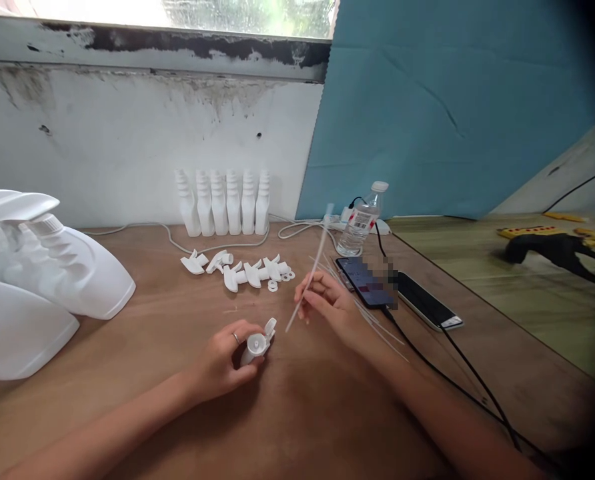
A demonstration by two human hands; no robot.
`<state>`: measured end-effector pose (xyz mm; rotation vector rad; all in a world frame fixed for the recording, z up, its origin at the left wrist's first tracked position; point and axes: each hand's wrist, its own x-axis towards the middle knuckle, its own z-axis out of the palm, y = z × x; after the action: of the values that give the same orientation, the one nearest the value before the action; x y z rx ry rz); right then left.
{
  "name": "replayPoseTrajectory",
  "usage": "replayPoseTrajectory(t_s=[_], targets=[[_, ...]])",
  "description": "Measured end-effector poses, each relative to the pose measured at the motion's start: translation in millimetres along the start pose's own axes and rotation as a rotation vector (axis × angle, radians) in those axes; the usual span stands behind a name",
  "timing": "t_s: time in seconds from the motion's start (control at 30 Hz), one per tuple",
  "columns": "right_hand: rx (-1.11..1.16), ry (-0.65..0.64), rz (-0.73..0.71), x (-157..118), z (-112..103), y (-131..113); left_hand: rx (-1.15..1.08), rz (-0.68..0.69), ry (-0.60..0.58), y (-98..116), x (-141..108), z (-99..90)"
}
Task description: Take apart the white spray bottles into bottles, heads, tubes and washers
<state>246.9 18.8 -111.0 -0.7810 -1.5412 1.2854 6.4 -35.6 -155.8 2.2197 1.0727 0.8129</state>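
My left hand (226,357), with a ring on one finger, is closed around a white trigger spray head (256,345). The round opening of the spray head faces up, and its trigger points away to the right. Between the thumb and fingers of my right hand (330,303) is a thin translucent plastic tube (319,250), slanting up to the right. Its lower end is near the spray head but apart from it. More thin tubes (377,325) lie on the table under and beside my right forearm. Several loose spray heads (235,277) rest farther back, with small white rings (273,285) beside them.
Several white bottles (219,203) stand in a row against the wall. Large white containers (90,267) lie at the left. On the right are a water bottle (360,223), two phones (362,283) with black cables (457,373), and the table's edge. A white cable runs along the back.
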Motion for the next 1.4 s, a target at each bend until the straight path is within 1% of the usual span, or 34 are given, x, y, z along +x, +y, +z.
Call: replayPoseTrajectory(t_s=[0.1, 0.2, 0.4, 0.57, 0.7, 0.83, 0.93, 1.07, 1.17, 1.27, 1.4], targets=[[0.102, -0.025, -0.124, -10, 21, -2, -0.028, 0.01, 0.003, -1, 1, 0.1], [0.095, -0.083, -0.176, -16, 32, 2, -0.051, 0.014, 0.014, -2, 1, 1.0], [0.064, -0.153, -0.195, -19, 36, 11, -0.063, 0.011, 0.019, -3, 1, 2.6], [0.042, -0.191, -0.2, -20, 34, 11, -0.055, 0.027, 0.028, -3, 1, 2.9], [-0.058, -0.236, -0.228, -20, 34, 9, -0.065, 0.033, 0.026, -2, 2, 2.5], [-0.301, -0.289, -0.293, -20, 38, 9, -0.078, 0.044, 0.031, -1, 3, 1.8], [-0.41, -0.303, -0.309, -21, 41, 13, -0.083, 0.046, 0.027, -1, 3, 1.6], [-0.477, -0.273, -0.268, -22, 41, 18, -0.091, 0.051, 0.034, -2, 2, 2.4], [-0.503, -0.276, -0.292, -22, 43, 17, -0.106, 0.059, 0.046, -3, 3, 2.9], [-0.528, -0.272, -0.305, -21, 47, 14, -0.131, 0.05, 0.042, -4, 4, 2.3], [-0.572, -0.245, -0.267, -21, 56, 11, -0.155, 0.025, 0.032, -4, 4, 0.8]])
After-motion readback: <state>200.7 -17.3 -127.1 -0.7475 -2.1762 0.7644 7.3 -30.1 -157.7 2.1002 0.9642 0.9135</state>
